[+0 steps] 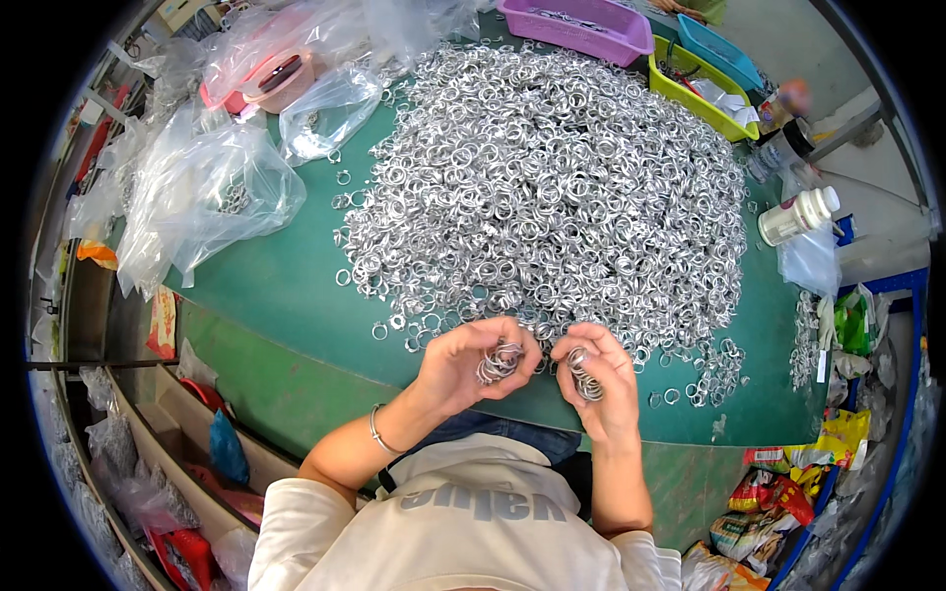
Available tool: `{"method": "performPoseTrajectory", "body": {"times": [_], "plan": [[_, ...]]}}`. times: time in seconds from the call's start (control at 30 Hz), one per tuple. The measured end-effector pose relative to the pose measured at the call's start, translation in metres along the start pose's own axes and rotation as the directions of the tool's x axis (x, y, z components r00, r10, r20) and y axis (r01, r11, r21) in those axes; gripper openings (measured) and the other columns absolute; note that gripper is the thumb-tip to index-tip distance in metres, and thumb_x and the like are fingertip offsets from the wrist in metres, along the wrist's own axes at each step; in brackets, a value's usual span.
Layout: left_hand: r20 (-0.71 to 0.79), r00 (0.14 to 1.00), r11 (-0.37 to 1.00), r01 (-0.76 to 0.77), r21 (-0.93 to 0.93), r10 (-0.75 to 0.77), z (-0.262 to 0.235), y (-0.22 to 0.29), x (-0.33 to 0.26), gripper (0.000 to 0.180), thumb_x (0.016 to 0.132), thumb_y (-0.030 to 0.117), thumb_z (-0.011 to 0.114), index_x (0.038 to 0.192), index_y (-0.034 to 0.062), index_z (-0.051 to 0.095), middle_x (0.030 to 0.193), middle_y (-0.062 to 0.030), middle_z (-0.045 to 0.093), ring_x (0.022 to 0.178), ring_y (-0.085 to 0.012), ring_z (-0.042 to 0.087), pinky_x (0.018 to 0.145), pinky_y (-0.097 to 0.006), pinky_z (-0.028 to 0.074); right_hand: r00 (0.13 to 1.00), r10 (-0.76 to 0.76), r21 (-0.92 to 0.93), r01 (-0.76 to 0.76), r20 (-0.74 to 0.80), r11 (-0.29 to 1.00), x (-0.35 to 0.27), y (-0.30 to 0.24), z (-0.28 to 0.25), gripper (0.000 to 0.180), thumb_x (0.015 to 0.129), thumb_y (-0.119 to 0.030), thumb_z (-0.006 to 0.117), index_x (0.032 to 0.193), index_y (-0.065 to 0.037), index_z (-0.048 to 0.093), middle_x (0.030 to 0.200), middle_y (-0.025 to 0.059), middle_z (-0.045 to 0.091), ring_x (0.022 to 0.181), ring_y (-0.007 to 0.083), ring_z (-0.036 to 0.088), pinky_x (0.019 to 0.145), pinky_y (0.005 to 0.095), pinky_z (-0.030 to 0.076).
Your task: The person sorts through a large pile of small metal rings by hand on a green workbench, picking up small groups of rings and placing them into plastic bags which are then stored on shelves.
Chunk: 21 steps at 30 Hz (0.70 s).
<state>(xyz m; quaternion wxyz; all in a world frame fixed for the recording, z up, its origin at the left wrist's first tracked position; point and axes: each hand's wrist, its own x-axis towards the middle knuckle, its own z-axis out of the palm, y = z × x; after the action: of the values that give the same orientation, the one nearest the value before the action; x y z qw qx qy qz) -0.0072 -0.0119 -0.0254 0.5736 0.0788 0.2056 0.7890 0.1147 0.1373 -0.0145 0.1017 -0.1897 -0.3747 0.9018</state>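
Note:
My left hand (473, 364) curls around a small bunch of silver metal rings (500, 362), held in its palm and fingers. Close beside it, my right hand (601, 379) grips another bunch of rings (585, 375), stacked along its fingers. Both hands are just above the near edge of a large heap of loose silver rings (552, 187) spread over the green table (325, 325). Some single rings (379, 331) lie scattered at the left of the heap, and a small cluster of rings (717, 374) sits to the right of my right hand.
Clear plastic bags (227, 187) cover the table's left side, near a pink basket (281, 79). Behind the heap stand a purple basket (581, 30), a yellow-green basket (700, 97) and a blue basket (719, 49). A white bottle (798, 216) is at the right edge. Coloured packets (769, 512) lie lower right.

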Motion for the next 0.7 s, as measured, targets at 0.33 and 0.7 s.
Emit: {"method": "performPoseTrajectory", "body": {"times": [0.33,0.7], "plan": [[-0.267,0.959,0.922,0.019,0.386,0.092,-0.004,-0.009,0.009,0.012,0.090,0.014,0.058,0.091,0.0027,0.061,0.076,-0.0071,0.060,0.056,-0.0075,0.049,0.041,-0.020,0.033,0.840,-0.531,-0.792,0.250,-0.108,0.557,0.014,-0.020,-0.031,0.011,0.084,-0.007,0.065,0.094,-0.004,0.068,0.066,0.0018,0.052,0.054,0.0095,0.047,0.045,0.0207,0.034],[0.169,0.862,-0.286,-0.029,0.958,0.477,0.007,0.014,0.049,0.017,0.081,0.009,0.065,0.097,0.0035,0.065,0.078,-0.0102,0.061,0.061,-0.0300,0.059,0.053,-0.038,0.046,0.778,-0.549,-0.918,0.087,0.305,-0.387,0.029,-0.022,-0.018,0.005,0.076,-0.009,0.067,0.081,-0.009,0.066,0.071,0.0065,0.051,0.067,0.0261,0.058,0.053,0.0397,0.045]]}}
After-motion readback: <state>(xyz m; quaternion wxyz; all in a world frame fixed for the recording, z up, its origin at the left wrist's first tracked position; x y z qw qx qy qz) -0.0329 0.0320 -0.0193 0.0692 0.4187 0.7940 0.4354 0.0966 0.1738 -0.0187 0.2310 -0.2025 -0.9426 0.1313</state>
